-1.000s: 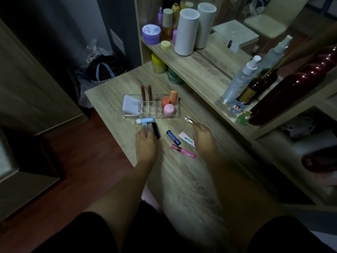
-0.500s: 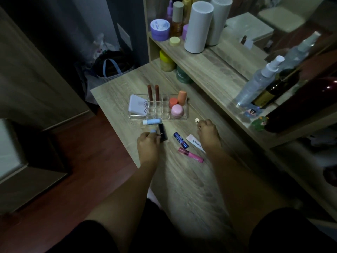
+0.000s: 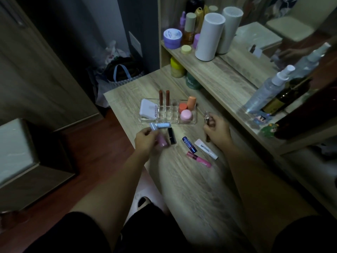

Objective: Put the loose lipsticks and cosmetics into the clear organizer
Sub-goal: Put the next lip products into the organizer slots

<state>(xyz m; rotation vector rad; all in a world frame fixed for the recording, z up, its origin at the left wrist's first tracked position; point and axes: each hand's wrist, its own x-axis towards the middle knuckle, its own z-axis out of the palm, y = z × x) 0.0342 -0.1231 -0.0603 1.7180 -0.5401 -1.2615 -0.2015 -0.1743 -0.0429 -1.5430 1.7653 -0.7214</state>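
Note:
The clear organizer [image 3: 194, 123] stands on the wooden table and holds a white compact, two brown lipsticks and three pink and orange pieces. My left hand [image 3: 145, 141] is lifted just in front of it, shut on a pink tube with a pale blue cap [image 3: 160, 138]. My right hand [image 3: 218, 131] is raised at the organizer's right end, shut on a small silver-capped lipstick [image 3: 206, 115]. Loose on the table lie a light blue stick [image 3: 163, 125], a black lipstick [image 3: 171, 136], a dark blue Nivea stick [image 3: 189, 144], a white tube [image 3: 205, 149] and a pink lip gloss [image 3: 198, 159].
A raised wooden shelf [image 3: 218, 75] runs along the right with a mirror, white cylinders, jars, a spray bottle [image 3: 268, 88] and a dark bottle. Two jars [image 3: 176, 67] sit under it at the table's back. The table edge drops to the floor on the left; a bag lies there.
My left hand has picked the pink tube up off the table. My right hand has lifted the silver-capped lipstick and moved it towards the organizer's right end. The camera has shifted closer.

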